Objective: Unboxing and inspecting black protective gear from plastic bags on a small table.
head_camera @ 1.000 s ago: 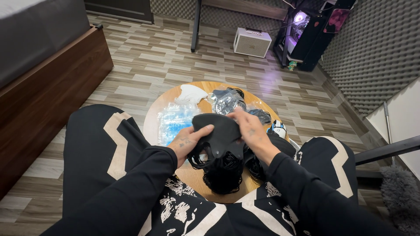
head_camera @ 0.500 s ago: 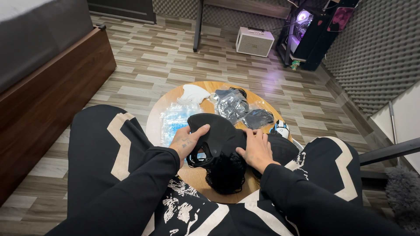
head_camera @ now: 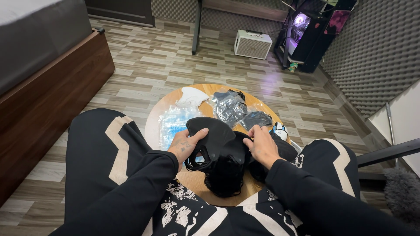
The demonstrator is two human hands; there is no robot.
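Left hand (head_camera: 186,146) is seen curled at the near-left edge of the black face mask (head_camera: 210,137), its thumb laid across the top and the fabric pinched beneath; half a second earlier this hand was lying flatter on the mask. Right hand (head_camera: 261,146), spread flat then, is now drawn together, its fingertips pinching the mask's right edge. Both forearms are brought in from below, wrists bent inward. The mask is held just above a pile of black masks (head_camera: 225,175) on the round wooden table (head_camera: 197,181). Beyond the mask, clear plastic packets (head_camera: 173,124) of masks, a white mask (head_camera: 192,96) and a crumpled wrapper (head_camera: 229,109) are laid.
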